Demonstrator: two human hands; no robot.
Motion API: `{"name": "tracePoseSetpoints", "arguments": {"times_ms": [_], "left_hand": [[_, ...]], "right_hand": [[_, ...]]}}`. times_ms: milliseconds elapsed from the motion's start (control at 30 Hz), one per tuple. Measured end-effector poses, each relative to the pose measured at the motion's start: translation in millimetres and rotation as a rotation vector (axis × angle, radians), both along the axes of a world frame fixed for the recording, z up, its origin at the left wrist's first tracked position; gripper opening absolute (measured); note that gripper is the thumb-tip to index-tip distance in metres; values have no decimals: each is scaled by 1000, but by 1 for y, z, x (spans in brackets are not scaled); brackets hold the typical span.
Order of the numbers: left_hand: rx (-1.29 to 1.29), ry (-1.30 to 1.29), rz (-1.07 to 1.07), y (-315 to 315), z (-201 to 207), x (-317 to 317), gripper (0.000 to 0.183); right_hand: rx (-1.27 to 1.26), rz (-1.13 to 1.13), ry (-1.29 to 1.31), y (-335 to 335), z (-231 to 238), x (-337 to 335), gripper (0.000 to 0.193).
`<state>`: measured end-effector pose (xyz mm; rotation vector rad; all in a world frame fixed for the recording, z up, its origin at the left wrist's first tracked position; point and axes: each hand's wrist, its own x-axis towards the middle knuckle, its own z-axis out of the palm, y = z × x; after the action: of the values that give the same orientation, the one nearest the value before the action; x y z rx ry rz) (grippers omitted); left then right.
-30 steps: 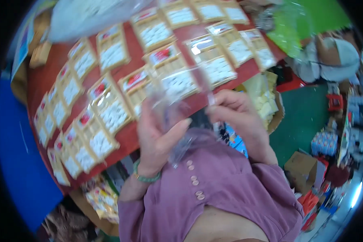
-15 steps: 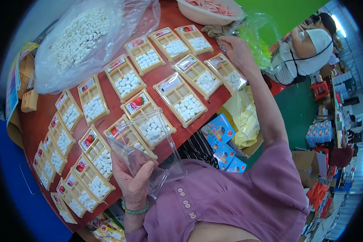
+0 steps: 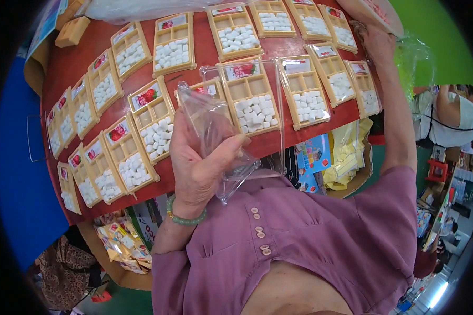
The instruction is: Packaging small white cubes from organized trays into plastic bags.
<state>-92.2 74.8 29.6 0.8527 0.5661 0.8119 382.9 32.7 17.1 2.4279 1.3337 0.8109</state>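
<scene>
My left hand [image 3: 202, 163] is closed around several nested clear plastic lids [image 3: 207, 118], gripped between thumb and fingers above the table's near edge. Through the lids shows a cream tray [image 3: 247, 86] with white pellet-like pieces in its large compartment and a strawberry card in a small one. Stretched to the far right, my right hand [image 3: 379, 44] has its fingers curled down on a crumpled grey-brown cloth [image 3: 359, 29] beside a white basin [image 3: 391, 18]; the fingertips are partly hidden. Below that arm lies a tray under a clear lid [image 3: 365, 86].
Rows of similar filled trays [image 3: 173, 47] cover the red table [image 3: 194, 79]. A clear bag [image 3: 142, 8] lies at the far edge, with stacked cream trays [image 3: 72, 31] left of it. Boxes of yellow packets [image 3: 347, 155] and small packs [image 3: 123, 241] stand below. Another person [image 3: 452, 115] sits at right.
The view has shifted, so the table appears higher and turned. My right hand has come down onto the cloth; my left hand still grips the lids.
</scene>
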Motion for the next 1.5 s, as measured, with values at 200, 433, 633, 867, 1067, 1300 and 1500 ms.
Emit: {"name": "tracePoseSetpoints", "arguments": {"times_ms": [200,433,633,867,1067,1300,1500], "left_hand": [[35,-25,-26,-6,-1,0,57],[207,61,-92,-11,-8,-1,57],[188,117,-103,-16,-9,-14,58],[94,65,-215,-15,-9,-24,72],[139,95,-248,-21,-4,-27,97],[235,59,-334,-20,-7,-44,94],[58,-24,-291,-15,-10,-68,93]], "right_hand": [[485,404,1448,-33,45,-177,33],[494,312,2306,-71,29,-294,22],[601,393,2350,-73,22,-310,12],[531,372,2342,-69,17,-322,11],[459,379,2367,-63,31,-349,12],[353,532,2419,-63,26,-360,18],[527,494,2500,-65,28,-368,17]]}}
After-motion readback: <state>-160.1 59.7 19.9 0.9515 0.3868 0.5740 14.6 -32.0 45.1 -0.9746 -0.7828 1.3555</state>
